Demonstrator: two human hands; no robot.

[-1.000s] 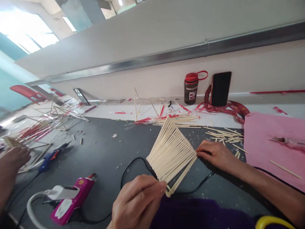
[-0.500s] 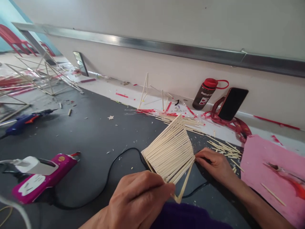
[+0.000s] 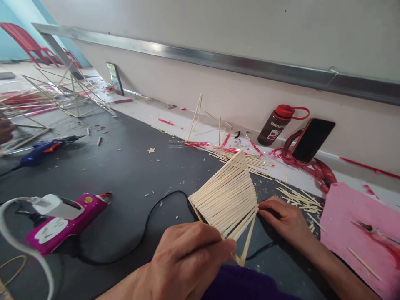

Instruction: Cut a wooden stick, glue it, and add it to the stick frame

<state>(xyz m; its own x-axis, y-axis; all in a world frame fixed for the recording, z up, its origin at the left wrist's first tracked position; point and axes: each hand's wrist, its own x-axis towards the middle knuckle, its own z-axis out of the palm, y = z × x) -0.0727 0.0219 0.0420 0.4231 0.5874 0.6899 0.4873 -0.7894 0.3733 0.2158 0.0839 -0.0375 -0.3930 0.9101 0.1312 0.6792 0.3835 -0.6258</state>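
Observation:
A panel of pale wooden sticks (image 3: 229, 193), laid side by side across a tapering stick frame, is tilted up in front of me. My left hand (image 3: 195, 252) is closed around the panel's near left side, its thumb and fingers pressed together. At the right edge, my right hand (image 3: 283, 216) pinches the panel by the stick ends between thumb and fingertips. The fingers hide exactly which stick they grip. Below the held side, an uncovered part of the frame forms a pointed corner (image 3: 242, 259).
Loose sticks (image 3: 298, 200) lie behind my right hand, beside pink foam (image 3: 340, 221). A bottle (image 3: 275, 125) and phone (image 3: 314, 139) stand along the wall. At left are a blue glue gun (image 3: 43, 150), a magenta power strip (image 3: 70, 223), stick frames (image 3: 75, 98) and another person's hand (image 3: 4, 129).
The view has shifted slightly, moving most things rightward in the picture. Another person's hand has appeared at the far left. Both my hands keep their hold on the panel.

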